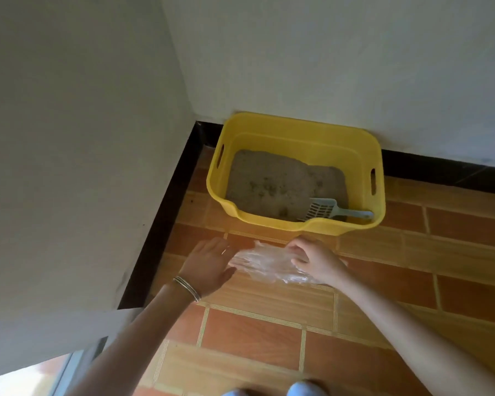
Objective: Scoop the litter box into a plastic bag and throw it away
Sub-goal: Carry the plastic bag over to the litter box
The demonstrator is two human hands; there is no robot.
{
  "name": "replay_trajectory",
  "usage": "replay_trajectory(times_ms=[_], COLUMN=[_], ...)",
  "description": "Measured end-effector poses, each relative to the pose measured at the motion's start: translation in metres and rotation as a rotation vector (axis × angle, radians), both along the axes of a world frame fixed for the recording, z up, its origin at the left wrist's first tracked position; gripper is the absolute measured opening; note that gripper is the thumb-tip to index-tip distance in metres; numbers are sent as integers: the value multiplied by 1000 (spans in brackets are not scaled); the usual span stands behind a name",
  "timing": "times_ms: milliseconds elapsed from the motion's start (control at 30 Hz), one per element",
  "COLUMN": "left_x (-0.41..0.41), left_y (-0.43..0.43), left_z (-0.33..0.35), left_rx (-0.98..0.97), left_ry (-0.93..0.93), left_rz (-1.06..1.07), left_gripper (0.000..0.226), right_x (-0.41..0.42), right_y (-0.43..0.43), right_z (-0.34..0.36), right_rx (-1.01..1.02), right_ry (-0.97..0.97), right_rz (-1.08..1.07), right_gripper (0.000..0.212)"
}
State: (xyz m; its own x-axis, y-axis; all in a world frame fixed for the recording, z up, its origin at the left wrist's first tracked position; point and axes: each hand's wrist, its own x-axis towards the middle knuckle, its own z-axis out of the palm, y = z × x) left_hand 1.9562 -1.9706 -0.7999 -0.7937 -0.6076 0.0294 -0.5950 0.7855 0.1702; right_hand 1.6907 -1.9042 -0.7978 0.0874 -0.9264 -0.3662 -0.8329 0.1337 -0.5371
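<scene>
A yellow litter box stands on the tiled floor against the wall, near the corner. Grey litter covers its bottom. A pale blue slotted scoop lies inside at the near right, its handle pointing right. In front of the box a clear plastic bag stretches between my hands. My right hand grips the bag's right end with curled fingers. My left hand, bracelets on its wrist, rests flat at the bag's left end with fingers apart, touching it.
White walls meet in a corner at the left of the box, with a black skirting along the floor. Orange-brown tiles spread to the right and toward me. My shoe tips show at the bottom edge.
</scene>
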Motion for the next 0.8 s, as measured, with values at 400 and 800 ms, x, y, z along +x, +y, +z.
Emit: replay_trajectory(times_ms=[400,800], left_x=[8,10], left_y=[18,45], left_z=[-101,-115], left_rx=[-77,-46], left_ry=[69,124], left_rz=[16,156], left_gripper=[49,61], right_x=[-9,8], right_y=[8,3], right_z=[-76,-92], right_rx=[107,-52], right_ry=[-156,-149], right_rz=[-55,215], right_gripper=[52,56])
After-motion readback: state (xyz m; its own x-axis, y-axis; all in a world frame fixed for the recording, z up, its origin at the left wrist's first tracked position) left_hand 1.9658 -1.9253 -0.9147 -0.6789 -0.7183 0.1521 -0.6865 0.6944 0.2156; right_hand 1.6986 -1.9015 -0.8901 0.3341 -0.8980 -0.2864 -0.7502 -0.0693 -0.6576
